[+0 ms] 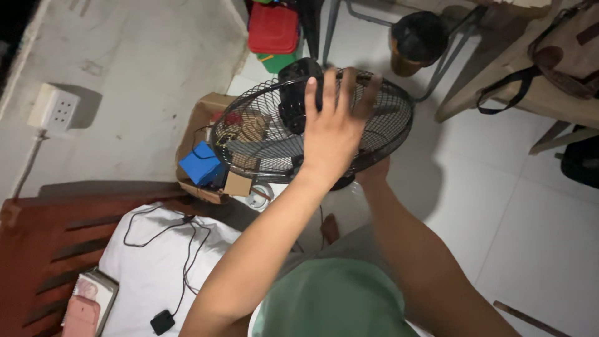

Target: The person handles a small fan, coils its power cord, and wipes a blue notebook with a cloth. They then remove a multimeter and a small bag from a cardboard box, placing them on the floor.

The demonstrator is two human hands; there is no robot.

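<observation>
Left hand (334, 128) lies flat, fingers spread, on the fan guard (262, 140) at frame centre. Right hand (372, 171) is hidden beneath the guard; its grip can't be told. Judging by this, next comes a firm hold on the rim.

Both forearms are bare from elbow to wrist — no sleeves, no watch, no rings or bands on the left hand (334, 128). Lower down, the person wears a muted green garment over the lap, with a strip of grey-beige cloth showing just above it.

The left hand (334, 128) lies flat on the black fan grille (262, 134); the right hand (374, 171) sits beneath it.
</observation>
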